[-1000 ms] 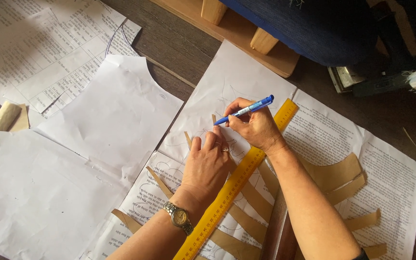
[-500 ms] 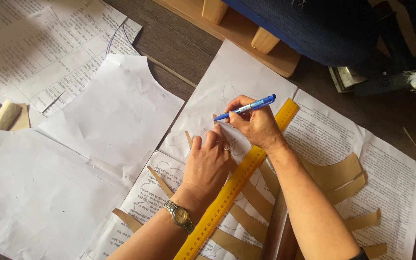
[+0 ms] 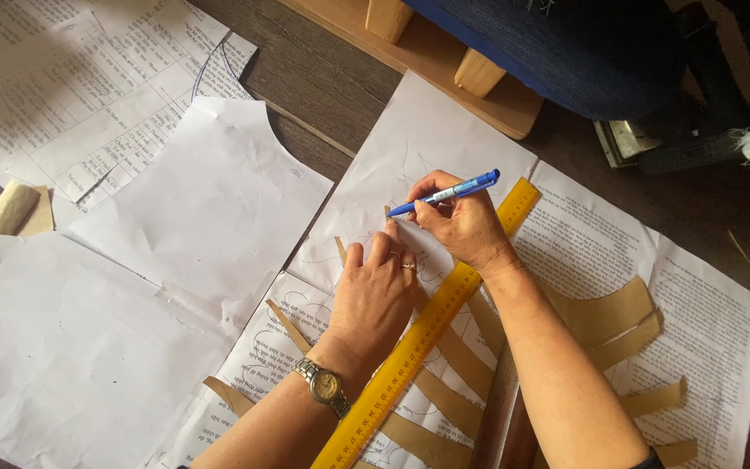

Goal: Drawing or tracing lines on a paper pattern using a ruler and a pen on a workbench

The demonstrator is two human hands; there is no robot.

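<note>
- The right hand (image 3: 462, 224) is pinching a blue pen (image 3: 447, 193) between thumb and fingers, its tip touching the white sheet (image 3: 431, 130) just above the left fingertips.
- The left hand (image 3: 375, 291) is lying flat, fingers pressed together and down on the brown paper strips (image 3: 444, 352), a ring showing on one finger.
- A yellow ruler (image 3: 427, 326) is running diagonally under both hands, from the sheet's right edge down towards the near edge of the floor.
- A wristwatch (image 3: 326, 384) is sitting on the left wrist.
- More white paper pieces (image 3: 210, 200) are lying well to the left; printed sheets (image 3: 705, 321) are spreading to the right.
</note>
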